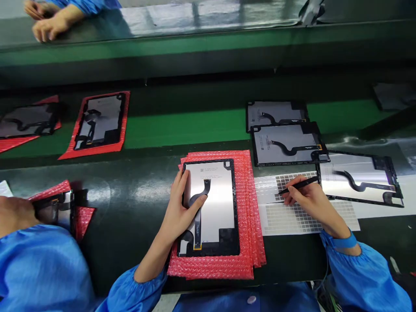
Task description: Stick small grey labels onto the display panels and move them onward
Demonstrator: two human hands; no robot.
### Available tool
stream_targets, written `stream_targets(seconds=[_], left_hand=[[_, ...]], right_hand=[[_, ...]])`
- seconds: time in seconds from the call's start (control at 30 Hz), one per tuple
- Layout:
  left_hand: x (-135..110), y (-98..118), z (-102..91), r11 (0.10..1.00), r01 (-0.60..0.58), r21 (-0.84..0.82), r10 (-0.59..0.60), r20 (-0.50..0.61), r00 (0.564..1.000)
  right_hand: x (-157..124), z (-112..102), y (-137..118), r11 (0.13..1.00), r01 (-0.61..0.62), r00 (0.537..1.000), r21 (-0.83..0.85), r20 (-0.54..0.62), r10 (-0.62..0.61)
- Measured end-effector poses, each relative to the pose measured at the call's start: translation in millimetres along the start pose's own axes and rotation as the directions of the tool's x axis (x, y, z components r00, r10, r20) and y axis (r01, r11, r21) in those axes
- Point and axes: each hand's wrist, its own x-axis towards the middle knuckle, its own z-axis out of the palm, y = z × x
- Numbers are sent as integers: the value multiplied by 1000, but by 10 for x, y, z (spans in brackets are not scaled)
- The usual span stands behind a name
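In front of me a tablet screen (218,203) lies back up on red bubble-wrap bags (243,265). It has a silver back, a black frame and a black ribbon cable (198,223). My left hand (182,203) holds it at the left edge, fingers along the side and thumb over the ribbon cable. My right hand (305,197) is closed on black tweezers (303,183). Their tips point down at a white sheet of small grid-like stickers (287,178), with another sticker sheet (282,219) nearer to me.
More tablet screens lie at right, one (289,143) overlapping another (276,113), and one (364,177) beside my right hand. On the green belt (182,130) a screen (105,112) rests on red wrap. Co-workers' hands (53,26) (16,214) show at far left and near left.
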Motion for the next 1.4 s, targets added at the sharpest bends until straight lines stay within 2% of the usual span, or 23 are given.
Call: stream_targets(seconds=[0.07,0.13,0.2,0.23,0.27,0.33,0.4,0.43,0.53,0.63,0.77,0.9,1.1,1.4], left_hand=[[1,26,-15,1000,-2,22,1,9,1000],[-14,101,-49,993,-39,107,43,-32,999],[-53,239,-90,961,-128,243,161,-119,980],[-80,328,-105,933,-196,302,244,-129,961],[-111,423,-108,900,-279,334,327,-93,941],[-178,612,-68,830,-451,327,449,88,889],[-240,760,36,769,-560,309,488,282,826],[-268,809,102,745,-580,329,481,337,809],[-342,862,285,710,-561,426,421,382,822],[-397,843,368,694,-539,478,388,383,838],[-421,823,366,670,-547,502,404,372,836],[-415,825,355,694,-549,466,410,371,833],[-411,860,340,702,-531,474,386,373,844],[-384,891,311,701,-527,481,352,410,842]], right_hand=[[-6,-19,-30,998,-19,1000,61,0,19],[-23,-27,-82,990,-14,1000,141,-17,16],[-40,8,-161,977,37,999,208,-38,-30],[-42,53,-212,970,74,997,233,-46,-66],[-37,118,-267,961,113,993,252,-49,-104],[-3,307,-382,947,172,985,272,-21,-173],[59,542,-478,943,190,977,274,43,-210],[94,660,-512,944,186,974,273,78,-215],[182,937,-541,952,135,969,276,164,-185],[212,1056,-501,956,82,971,282,194,-141],[199,1067,-453,952,70,973,299,188,-131],[182,1055,-419,953,68,974,294,187,-127],[167,1053,-377,914,146,958,379,178,-227],[153,1060,-372,903,186,956,386,141,-257]])
